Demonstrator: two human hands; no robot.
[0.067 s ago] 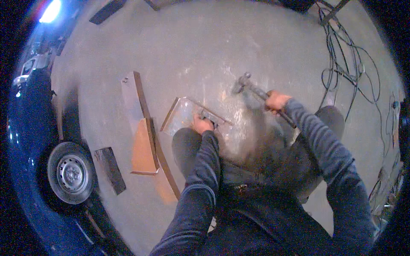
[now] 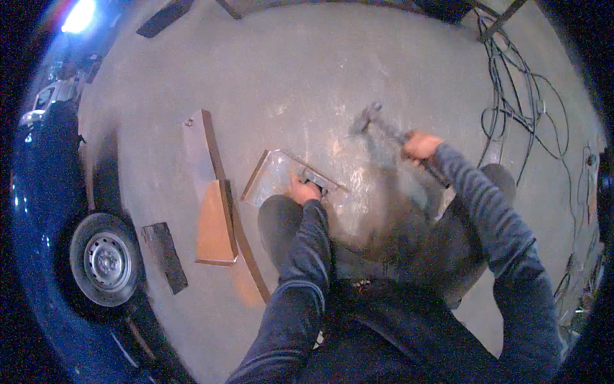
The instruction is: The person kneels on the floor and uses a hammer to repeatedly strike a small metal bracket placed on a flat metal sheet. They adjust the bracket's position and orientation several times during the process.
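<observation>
My right hand (image 2: pixel 422 146) is wrapped round the handle of a hammer (image 2: pixel 390 132). The grey head is in the air above the floor, slightly smeared by motion. Beside my left knee lies a bent sheet-metal piece (image 2: pixel 272 173) with raised edges and a dull, scratched face. My left hand (image 2: pixel 304 190) is closed at its right-hand raised edge, round a small dark object (image 2: pixel 314 179) whose kind I cannot make out. The hammer head is apart from the metal piece, to its upper right.
To the left lie an orange-brown metal piece (image 2: pixel 215 224), a long angled metal strip (image 2: pixel 206 137) and a dark flat piece (image 2: pixel 165 256). A dark blue car with a wheel (image 2: pixel 105 261) stands at far left. Cables (image 2: pixel 511 96) are tangled on the floor at upper right.
My right hand and the hammer have moved slightly to the right and up. My left hand keeps its place on the metal piece; the view has shifted a little.
</observation>
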